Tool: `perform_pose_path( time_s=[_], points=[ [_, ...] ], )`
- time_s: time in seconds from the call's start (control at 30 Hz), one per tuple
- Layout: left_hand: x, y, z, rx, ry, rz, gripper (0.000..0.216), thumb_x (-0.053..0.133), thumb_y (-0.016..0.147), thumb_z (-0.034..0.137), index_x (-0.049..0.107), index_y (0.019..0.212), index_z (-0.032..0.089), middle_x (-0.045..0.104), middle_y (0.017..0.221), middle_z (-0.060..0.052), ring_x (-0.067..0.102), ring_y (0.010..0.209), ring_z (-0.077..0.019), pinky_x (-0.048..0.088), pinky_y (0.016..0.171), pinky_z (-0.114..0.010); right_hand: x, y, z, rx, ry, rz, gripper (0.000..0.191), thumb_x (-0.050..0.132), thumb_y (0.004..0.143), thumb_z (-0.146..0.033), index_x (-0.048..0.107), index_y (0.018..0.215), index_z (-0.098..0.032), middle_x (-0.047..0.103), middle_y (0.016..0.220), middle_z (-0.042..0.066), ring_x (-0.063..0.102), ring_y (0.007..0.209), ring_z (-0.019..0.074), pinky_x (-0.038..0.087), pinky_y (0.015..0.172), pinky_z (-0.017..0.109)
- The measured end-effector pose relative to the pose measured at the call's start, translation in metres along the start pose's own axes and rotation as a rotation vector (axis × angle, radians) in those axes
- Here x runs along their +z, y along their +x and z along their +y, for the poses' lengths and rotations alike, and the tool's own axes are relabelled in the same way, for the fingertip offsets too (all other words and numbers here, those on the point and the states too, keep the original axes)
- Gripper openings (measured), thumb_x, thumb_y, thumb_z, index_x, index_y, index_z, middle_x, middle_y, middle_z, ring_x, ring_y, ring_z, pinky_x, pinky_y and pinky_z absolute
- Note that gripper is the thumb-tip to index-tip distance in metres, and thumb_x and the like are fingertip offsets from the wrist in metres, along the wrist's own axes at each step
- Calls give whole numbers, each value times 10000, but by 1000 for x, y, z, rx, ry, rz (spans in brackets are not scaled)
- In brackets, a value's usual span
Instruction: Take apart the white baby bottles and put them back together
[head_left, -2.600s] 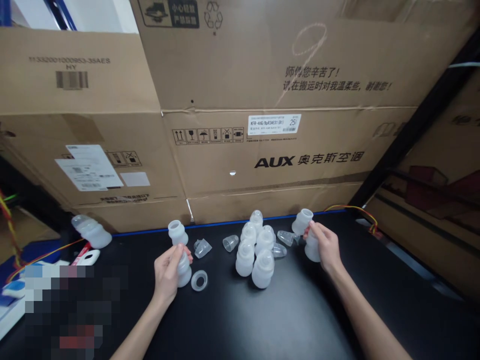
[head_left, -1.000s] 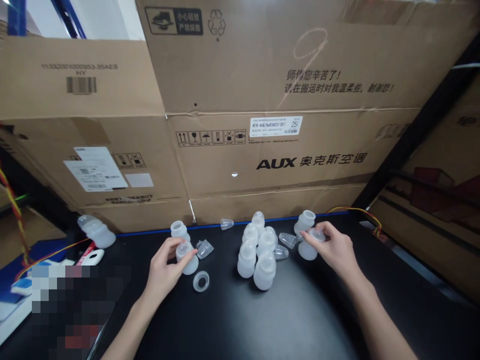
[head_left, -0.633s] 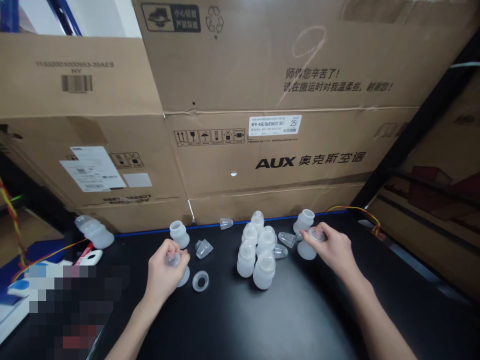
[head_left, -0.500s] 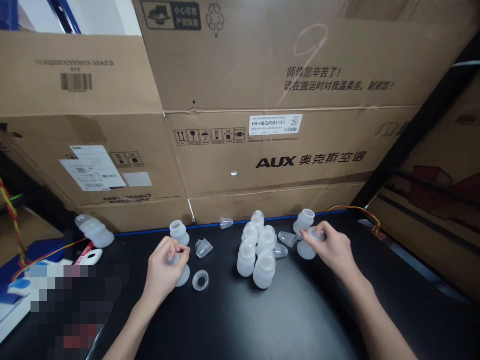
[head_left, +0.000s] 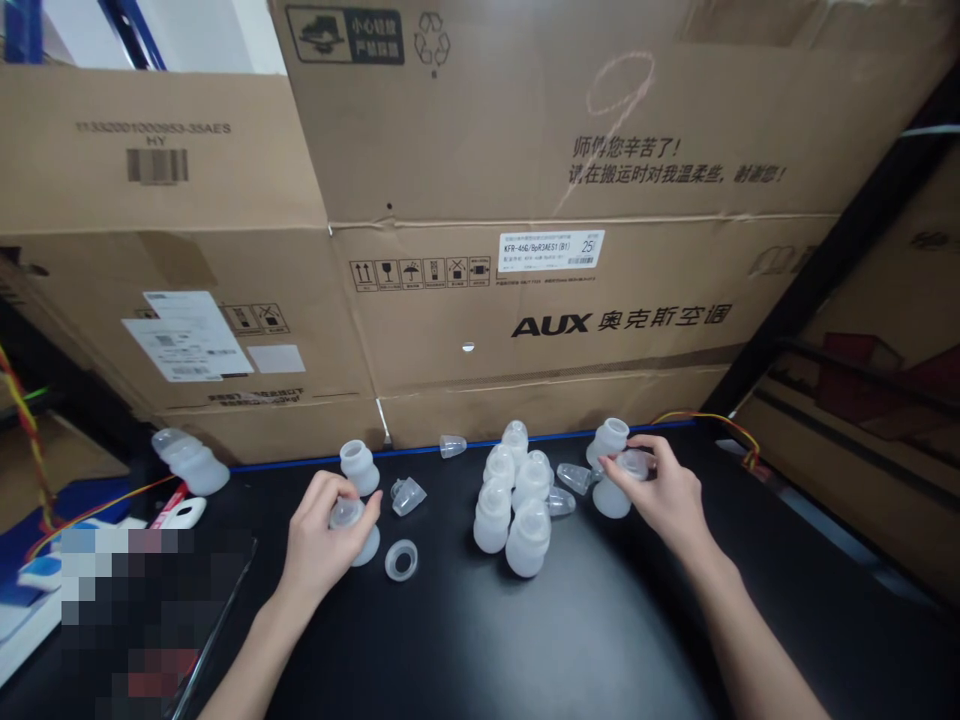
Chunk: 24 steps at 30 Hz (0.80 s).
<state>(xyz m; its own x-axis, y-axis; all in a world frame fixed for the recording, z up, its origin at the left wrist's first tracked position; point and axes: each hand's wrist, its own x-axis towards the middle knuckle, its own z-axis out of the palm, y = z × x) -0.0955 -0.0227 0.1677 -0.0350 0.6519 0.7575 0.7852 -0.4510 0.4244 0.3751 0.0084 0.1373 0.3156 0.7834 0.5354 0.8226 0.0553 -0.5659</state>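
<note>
My left hand (head_left: 326,530) curls its thumb and fingers around the top of a small translucent white bottle (head_left: 366,548) standing on the black table. Past those fingers is another open-necked white bottle (head_left: 358,468). A clear ring (head_left: 401,561) and a clear plastic cap (head_left: 408,496) lie to the right of this hand. On the other side, my right hand (head_left: 664,485) has its thumb and fingers at the rim of a white bottle (head_left: 611,498), which also stands upright. An open bottle (head_left: 609,440) is just behind it.
Several white bottles (head_left: 528,538) stand grouped mid-table, with clear caps (head_left: 574,478) beside them. One more cap (head_left: 453,446) lies near the back edge. A capped bottle (head_left: 191,463) leans at far left. Cardboard (head_left: 600,380) walls off the back.
Fingers of both hands have loosened and spread a little around the bottle tops, showing more of the rims. The bottles stay in place.
</note>
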Motion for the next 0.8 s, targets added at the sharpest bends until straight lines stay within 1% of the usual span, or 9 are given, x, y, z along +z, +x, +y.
perform_pose_path(
  time_s=[0.13, 0.27, 0.37, 0.43, 0.5, 0.57, 0.63, 0.73, 0.8],
  points=[
    [-9, 1, -3, 71, 118, -22, 287, 785, 831, 493, 656, 881, 242, 631, 799, 7, 606, 691, -161, 445, 714, -256, 0, -1, -3, -19, 6, -14, 503, 682, 797, -716, 638, 1031, -273, 765, 826, 28, 715, 662, 230, 452, 606, 268],
    [-18, 1, -8, 69, 188, -97, 410, 810, 757, 613, 677, 914, 258, 710, 820, 5, 658, 676, -176, 477, 691, -251, -3, -1, -8, -29, 23, -25, 484, 669, 790, -720, 648, 965, -270, 754, 784, 26, 707, 650, 234, 437, 587, 267],
    [-25, 4, -12, -28, 90, -190, 397, 815, 743, 597, 618, 854, 271, 795, 1011, -22, 749, 819, -226, 544, 723, -260, -3, 0, -9, -23, 9, -21, 502, 654, 783, -740, 656, 945, -266, 721, 710, 23, 688, 614, 237, 421, 567, 266],
    [-28, 6, -14, -107, -18, -291, 381, 820, 750, 538, 549, 801, 275, 799, 1145, -31, 777, 958, -255, 587, 752, -264, -3, 0, -8, -20, -3, -26, 507, 647, 786, -746, 661, 946, -264, 706, 686, 19, 678, 600, 234, 415, 566, 266],
    [-30, 8, -17, -141, -109, -364, 379, 813, 762, 463, 486, 751, 273, 808, 1126, -30, 784, 1005, -259, 616, 765, -264, -2, 0, -6, -18, -7, -40, 500, 646, 797, -742, 661, 952, -267, 708, 697, 14, 675, 602, 227, 417, 578, 265],
    [-29, 8, -19, -122, -164, -352, 373, 788, 776, 381, 440, 706, 268, 821, 1014, -28, 797, 950, -247, 634, 783, -272, -1, 0, -6, -13, -7, -52, 487, 648, 805, -734, 657, 952, -270, 711, 708, 10, 674, 608, 221, 417, 587, 264],
    [-27, 6, -21, -90, -196, -293, 382, 764, 778, 312, 402, 666, 261, 814, 908, -24, 800, 814, -220, 645, 764, -279, -1, -1, -6, -10, -7, -62, 480, 650, 807, -731, 654, 946, -271, 711, 713, 7, 674, 611, 218, 414, 587, 262],
    [-20, 3, -23, -75, -234, -214, 446, 752, 780, 270, 342, 604, 250, 791, 787, -20, 764, 646, -187, 631, 648, -266, -1, -1, -6, -14, -7, -70, 495, 651, 797, -746, 645, 928, -268, 701, 699, 9, 668, 601, 219, 406, 575, 261],
    [-16, 1, -21, -100, -260, -179, 506, 752, 783, 278, 291, 575, 246, 780, 742, -24, 757, 621, -189, 602, 584, -254, -2, -1, -6, -13, -10, -71, 512, 648, 789, -761, 633, 924, -268, 699, 695, 11, 666, 597, 226, 406, 571, 264]
  ],
)
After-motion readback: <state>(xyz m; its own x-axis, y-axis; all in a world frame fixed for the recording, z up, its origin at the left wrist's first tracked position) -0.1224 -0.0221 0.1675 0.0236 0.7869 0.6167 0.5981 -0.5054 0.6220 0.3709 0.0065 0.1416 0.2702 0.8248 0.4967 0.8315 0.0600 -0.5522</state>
